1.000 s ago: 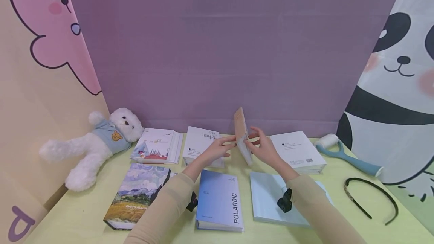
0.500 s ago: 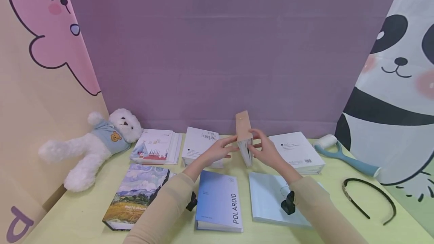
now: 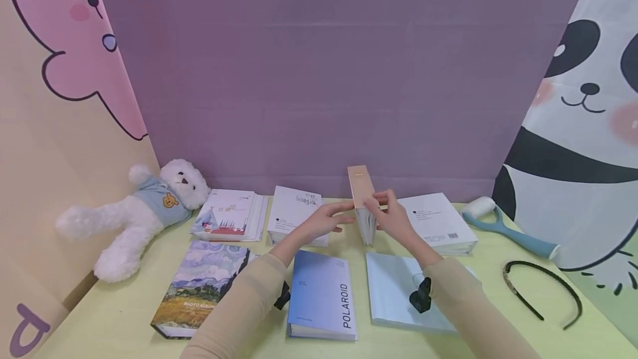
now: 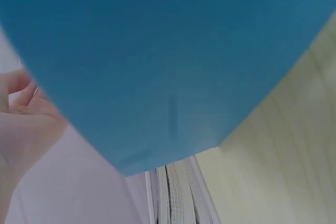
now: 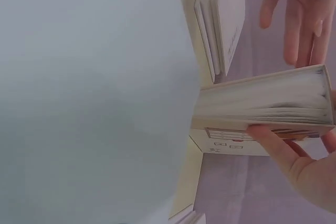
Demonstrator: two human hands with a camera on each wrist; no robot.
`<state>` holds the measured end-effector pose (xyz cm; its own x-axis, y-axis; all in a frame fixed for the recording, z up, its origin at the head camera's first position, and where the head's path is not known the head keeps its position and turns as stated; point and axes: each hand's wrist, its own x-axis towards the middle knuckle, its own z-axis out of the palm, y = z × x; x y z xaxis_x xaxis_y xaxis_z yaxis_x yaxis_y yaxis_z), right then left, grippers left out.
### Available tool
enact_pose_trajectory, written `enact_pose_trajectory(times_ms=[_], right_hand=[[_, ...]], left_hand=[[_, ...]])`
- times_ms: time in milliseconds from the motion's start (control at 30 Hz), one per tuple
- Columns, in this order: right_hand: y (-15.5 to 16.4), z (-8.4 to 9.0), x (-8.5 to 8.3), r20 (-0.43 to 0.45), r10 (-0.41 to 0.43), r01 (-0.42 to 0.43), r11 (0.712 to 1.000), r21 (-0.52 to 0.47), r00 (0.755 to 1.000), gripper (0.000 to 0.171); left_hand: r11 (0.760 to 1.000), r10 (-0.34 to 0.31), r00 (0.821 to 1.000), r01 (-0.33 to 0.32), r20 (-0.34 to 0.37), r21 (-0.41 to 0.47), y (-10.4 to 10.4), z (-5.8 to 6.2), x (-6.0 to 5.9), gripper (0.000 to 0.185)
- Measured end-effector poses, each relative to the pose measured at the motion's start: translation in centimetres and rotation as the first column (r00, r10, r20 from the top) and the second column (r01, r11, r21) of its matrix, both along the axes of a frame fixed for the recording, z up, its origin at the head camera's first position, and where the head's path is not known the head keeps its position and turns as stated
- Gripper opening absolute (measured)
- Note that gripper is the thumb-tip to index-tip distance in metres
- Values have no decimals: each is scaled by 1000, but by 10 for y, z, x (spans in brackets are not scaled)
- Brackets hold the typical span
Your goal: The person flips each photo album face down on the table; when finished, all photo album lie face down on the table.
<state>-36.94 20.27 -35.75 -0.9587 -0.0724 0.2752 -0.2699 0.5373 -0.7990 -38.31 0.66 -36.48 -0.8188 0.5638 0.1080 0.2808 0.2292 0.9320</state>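
Note:
A thick photo album (image 3: pixel 360 186) with a tan spine stands on edge at the back of the table, page edges towards me below the spine. My right hand (image 3: pixel 394 219) grips it from the right, thumb over the spine. In the right wrist view, fingers (image 5: pixel 273 148) of that hand lie along the album's printed cover (image 5: pixel 231 139). My left hand (image 3: pixel 319 221) is held at the album's left side, its fingers extended. The right wrist view shows the left hand (image 5: pixel 304 11) a little apart from the album. A blue surface (image 4: pixel 168 66) hides most of the left wrist view.
White albums lie either side, one (image 3: pixel 294 209) left and one (image 3: pixel 438 223) right. In front are a blue POLAROID album (image 3: pixel 321 295), a pale blue album (image 3: pixel 399 292) and a landscape-covered album (image 3: pixel 199 284). A teddy bear (image 3: pixel 164 204), lint roller (image 3: pixel 513 231) and headband (image 3: pixel 558 270) flank them.
The album has turned so that its tan spine faces me, and it has come down and shifted slightly right. My right thumb has moved onto the spine. The left hand has barely moved.

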Motion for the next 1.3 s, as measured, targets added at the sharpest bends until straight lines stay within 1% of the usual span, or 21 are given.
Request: enact_pose_trajectory(times_ms=[167,300,367,467,600,633,733,800,900,967,1033,1100,1300], right_hand=[[1,1,2,3,4,-4,1000,-25,1000,58],[2,1,5,-11,-3,3,998,-58,1000,61],[2,2,7,-11,-14,13,995,-95,1000,61],[2,2,9,-2,-21,21,989,-147,1000,61],[5,0,11,15,-39,41,982,-184,999,56],[6,-1,11,14,-46,48,983,-177,999,56],[9,-3,11,-6,-63,62,990,-123,998,55],[12,-3,11,-37,-90,89,995,-50,995,57],[17,-3,11,-65,-126,128,991,42,990,60],[21,-2,12,-54,-146,150,985,81,988,63],[25,-2,13,-27,-147,149,984,100,989,65],[30,-3,14,-6,-153,153,980,131,988,66],[40,-10,15,50,-134,121,972,202,990,67]], left_hand=[[1000,-4,1000,4,0,-5,1,0,1,42],[999,-45,999,45,6,-15,2,-3,1,41],[997,-66,998,66,13,-25,2,-5,0,42],[995,-81,996,83,29,-60,3,-8,-1,40],[981,-97,992,109,83,-159,0,-11,1,38],[977,-100,990,116,98,-179,-2,-12,2,38],[960,-113,987,137,110,-243,-5,-13,3,39],[951,-120,987,146,108,-273,-7,-14,4,40],[939,-131,985,159,110,-304,-8,-14,5,41],[938,-126,984,159,122,-309,-8,-14,5,40],[939,-114,986,148,124,-312,-7,-14,5,39],[938,-101,988,133,113,-321,-8,-16,4,38],[932,-51,996,76,79,-355,-10,-23,2,37]])
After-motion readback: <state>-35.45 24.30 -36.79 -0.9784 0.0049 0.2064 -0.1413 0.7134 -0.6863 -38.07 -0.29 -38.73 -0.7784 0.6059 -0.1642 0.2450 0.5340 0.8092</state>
